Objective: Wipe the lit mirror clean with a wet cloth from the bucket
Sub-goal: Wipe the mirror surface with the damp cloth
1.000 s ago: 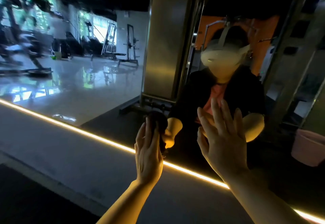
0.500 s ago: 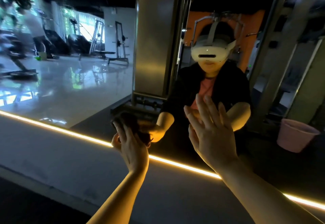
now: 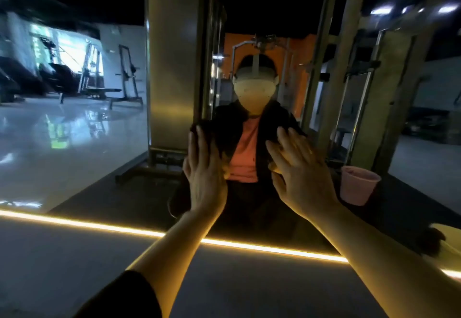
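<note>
Here both hands, left and right, press flat, apart, on the mirror (pink bucket reflected).

Both hands raised, left and right, fingers straight.

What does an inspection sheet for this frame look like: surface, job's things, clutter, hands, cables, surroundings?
Surface: mirror, upright, with a glowing light strip along its lower edge.
Job's things: dark cloth pressed to the glass; pink bucket seen as a reflection at right.
Clutter: nothing seen.
Hands: left hand flat on the cloth, fingers straight; right hand open with spread fingers at the glass, holding nothing.
Cables: nothing seen.
Surroundings: gym machines and a glossy floor reflected; dim room.
</note>
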`<state>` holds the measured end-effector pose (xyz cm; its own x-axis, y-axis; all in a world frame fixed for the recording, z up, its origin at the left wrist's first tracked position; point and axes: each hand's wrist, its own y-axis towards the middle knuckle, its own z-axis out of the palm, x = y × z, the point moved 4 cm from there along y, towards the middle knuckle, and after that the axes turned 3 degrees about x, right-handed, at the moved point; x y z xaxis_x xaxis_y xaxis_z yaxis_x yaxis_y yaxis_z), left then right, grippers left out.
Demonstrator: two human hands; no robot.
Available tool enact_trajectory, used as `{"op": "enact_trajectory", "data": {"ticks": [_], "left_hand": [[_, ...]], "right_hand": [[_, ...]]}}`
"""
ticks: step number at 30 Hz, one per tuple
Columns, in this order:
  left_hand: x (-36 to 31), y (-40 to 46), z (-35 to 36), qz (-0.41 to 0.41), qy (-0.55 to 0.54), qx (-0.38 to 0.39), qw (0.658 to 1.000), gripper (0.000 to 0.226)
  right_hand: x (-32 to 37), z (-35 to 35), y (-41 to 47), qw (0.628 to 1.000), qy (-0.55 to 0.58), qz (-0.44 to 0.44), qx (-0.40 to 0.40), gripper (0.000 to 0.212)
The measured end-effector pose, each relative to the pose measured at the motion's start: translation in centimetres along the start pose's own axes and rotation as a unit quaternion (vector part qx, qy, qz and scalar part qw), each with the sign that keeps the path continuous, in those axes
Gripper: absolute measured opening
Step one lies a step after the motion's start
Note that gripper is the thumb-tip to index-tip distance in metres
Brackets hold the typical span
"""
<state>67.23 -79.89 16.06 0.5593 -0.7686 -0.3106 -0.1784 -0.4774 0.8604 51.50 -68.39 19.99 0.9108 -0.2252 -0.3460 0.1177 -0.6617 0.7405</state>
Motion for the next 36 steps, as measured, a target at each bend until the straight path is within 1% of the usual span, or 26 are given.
{"op": "enact_trajectory", "data": {"ticks": [1,2,3,4,6,9,11,12,13,16,17,18,22,23,24,25,28,29,30,31,33,34,35,36], "left_hand": [[-1.4,-1.5,1.5,0.046,0.007,0.024,0.999,0.075],[-2.2,-2.7,2.4,0.076,0.013,0.036,0.996,0.081],[-2.5,-3.0,2.9,0.086,0.013,0.043,0.995,0.085],[-2.5,-2.5,2.9,0.082,0.004,0.048,0.995,0.086],[-2.9,0.6,1.9,0.066,0.004,0.036,0.997,0.075],[-4.7,7.7,-0.5,0.014,0.014,-0.024,1.000,0.068],[-6.0,10.0,-1.0,-0.022,0.020,-0.056,0.998,0.067],[-6.6,9.9,-0.6,-0.016,0.025,-0.058,0.998,0.068],[-7.0,9.1,0.1,0.009,0.029,-0.049,0.998,0.069],[-7.3,5.6,1.6,0.127,0.047,-0.014,0.991,0.067],[-7.0,5.9,1.5,0.139,0.045,-0.009,0.989,0.067],[-7.0,7.1,1.0,0.131,0.043,-0.014,0.990,0.068],[-8.3,14.4,-2.5,0.014,0.035,-0.078,0.996,0.066],[-8.8,15.1,-2.8,0.000,0.033,-0.091,0.995,0.067],[-9.1,14.9,-2.5,0.004,0.032,-0.096,0.995,0.069],[-9.4,14.0,-1.9,0.028,0.036,-0.088,0.995,0.070],[-9.0,10.2,-0.1,0.168,0.073,-0.022,0.983,0.070],[-8.4,10.4,-0.2,0.190,0.082,-0.013,0.978,0.071],[-8.1,11.5,-0.7,0.186,0.083,-0.023,0.979,0.072],[-8.1,13.1,-1.7,0.154,0.079,-0.046,0.984,0.072],[-8.9,16.9,-3.7,0.052,0.043,-0.086,0.994,0.069],[-9.5,18.2,-4.3,0.016,0.026,-0.095,0.995,0.067],[-10.4,18.7,-4.3,0.007,0.023,-0.101,0.995,0.067],[-11.1,18.4,-3.7,0.023,0.031,-0.101,0.994,0.069]], "right_hand": [[0.1,0.1,-0.2,1.000,-0.002,-0.005,0.007,0.064],[0.1,0.1,-0.2,1.000,-0.010,-0.013,0.009,0.065],[-0.2,-0.1,-0.1,0.999,-0.020,-0.027,0.007,0.065],[-0.8,-0.4,0.1,0.999,-0.028,-0.040,0.003,0.065],[-2.7,-1.5,1.3,0.999,-0.036,-0.036,-0.015,0.060],[-5.6,-3.4,3.6,0.998,-0.033,0.029,-0.053,0.056],[-6.1,-3.7,4.3,0.998,-0.029,0.032,-0.049,0.057],[-6.1,-3.4,4.3,0.998,-0.026,0.026,-0.044,0.059],[-6.1,-3.1,4.0,0.999,-0.023,0.021,-0.043,0.060],[-6.1,-2.5,3.1,0.998,-0.020,0.004,-0.055,0.059],[-6.4,-2.6,3.1,0.998,-0.028,-0.003,-0.059,0.058],[-6.8,-2.9,3.5,0.997,-0.041,-0.009,-0.065,0.058],[-8.6,-4.5,6.0,0.993,-0.059,0.018,-0.097,0.058],[-8.8,-4.5,6.3,0.993,-0.054,0.026,-0.101,0.057],[-8.7,-4.4,6.3,0.993,-0.047,0.029,-0.105,0.058],[-8.5,-4.2,6.2,0.993,-0.042,0.030,-0.109,0.058],[-8.2,-3.6,5.7,0.991,-0.032,0.019,-0.132,0.057],[-8.4,-3.8,5.8,0.989,-0.033,0.012,-0.144,0.056],[-8.8,-4.1,6.1,0.987,-0.039,0.005,-0.153,0.055],[-9.3,-4.5,6.5,0.986,-0.048,-0.001,-0.160,0.054],[-10.1,-5.2,7.5,0.983,-0.061,-0.002,-0.172,0.054],[-10.4,-5.4,7.8,0.982,-0.064,0.003,-0.177,0.054],[-10.5,-5.5,8.0,0.982,-0.064,0.009,-0.180,0.053],[-10.5,-5.3,8.0,0.982,-0.058,0.014,-0.180,0.054]]}}
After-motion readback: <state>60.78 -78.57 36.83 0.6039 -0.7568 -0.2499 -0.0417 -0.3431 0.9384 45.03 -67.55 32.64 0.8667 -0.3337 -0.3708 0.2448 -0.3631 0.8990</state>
